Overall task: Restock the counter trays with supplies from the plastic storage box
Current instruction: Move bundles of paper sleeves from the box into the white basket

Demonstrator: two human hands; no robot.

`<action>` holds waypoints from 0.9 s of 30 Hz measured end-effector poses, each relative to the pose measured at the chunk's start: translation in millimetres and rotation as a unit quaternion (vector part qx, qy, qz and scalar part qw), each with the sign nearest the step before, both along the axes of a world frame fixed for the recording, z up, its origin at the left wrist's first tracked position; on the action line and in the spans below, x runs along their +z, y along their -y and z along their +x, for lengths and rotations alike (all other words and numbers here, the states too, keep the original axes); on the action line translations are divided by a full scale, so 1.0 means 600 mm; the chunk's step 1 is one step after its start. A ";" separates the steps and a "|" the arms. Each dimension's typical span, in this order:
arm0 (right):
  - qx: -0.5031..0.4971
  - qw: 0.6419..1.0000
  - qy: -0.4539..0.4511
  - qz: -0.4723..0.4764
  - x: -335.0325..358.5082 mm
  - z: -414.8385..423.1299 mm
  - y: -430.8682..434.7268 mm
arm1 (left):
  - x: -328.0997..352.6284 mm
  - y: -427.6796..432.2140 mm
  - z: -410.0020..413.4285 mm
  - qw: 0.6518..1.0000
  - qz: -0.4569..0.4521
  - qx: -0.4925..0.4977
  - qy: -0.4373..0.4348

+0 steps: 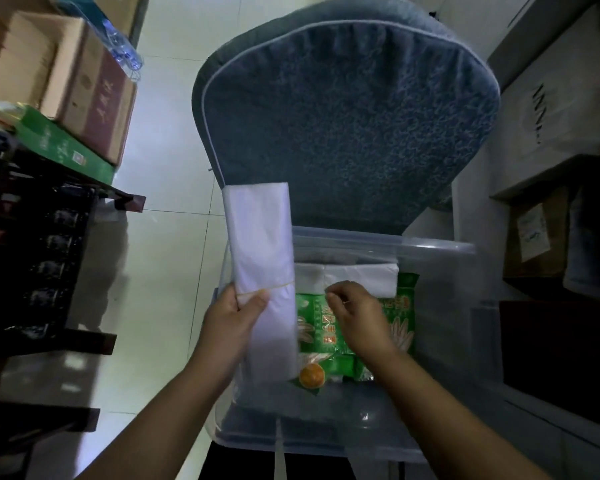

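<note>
A clear plastic storage box rests on a chair seat below me. My left hand grips a long white bundle of plastic bags, held upright over the box's left side, with a thin yellow rubber band around it. My right hand hovers inside the box with fingertips pinched on the yellow band, which stretches over from the bundle. Under it lie green printed packets, another white folded stack and a small orange round item.
A blue-grey padded chair back rises behind the box. Cardboard cartons and a green box sit on a dark wooden shelf unit at left. More cartons stand at right. Pale tiled floor lies between.
</note>
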State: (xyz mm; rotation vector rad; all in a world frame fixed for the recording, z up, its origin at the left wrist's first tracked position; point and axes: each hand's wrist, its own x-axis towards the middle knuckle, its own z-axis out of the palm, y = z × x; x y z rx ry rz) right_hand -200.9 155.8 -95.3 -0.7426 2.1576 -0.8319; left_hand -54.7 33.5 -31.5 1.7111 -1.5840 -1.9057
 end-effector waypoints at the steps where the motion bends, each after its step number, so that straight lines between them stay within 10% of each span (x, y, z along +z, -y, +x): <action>1: 0.032 0.997 -0.058 0.027 -0.023 -0.015 0.000 | -0.002 0.011 0.004 1.000 -0.022 0.005 0.001; 8: 0.274 0.909 -0.288 0.124 -0.148 -0.056 0.052 | -0.026 0.043 0.029 0.997 -0.071 0.002 0.031; 15: 0.290 0.861 -0.299 0.291 -0.150 -0.024 0.051 | -0.031 0.053 0.032 0.998 -0.060 -0.006 0.033; 27: -0.084 0.954 -0.188 0.219 0.091 0.017 -0.090 | 0.095 0.069 -0.004 0.993 -0.039 -0.102 -0.044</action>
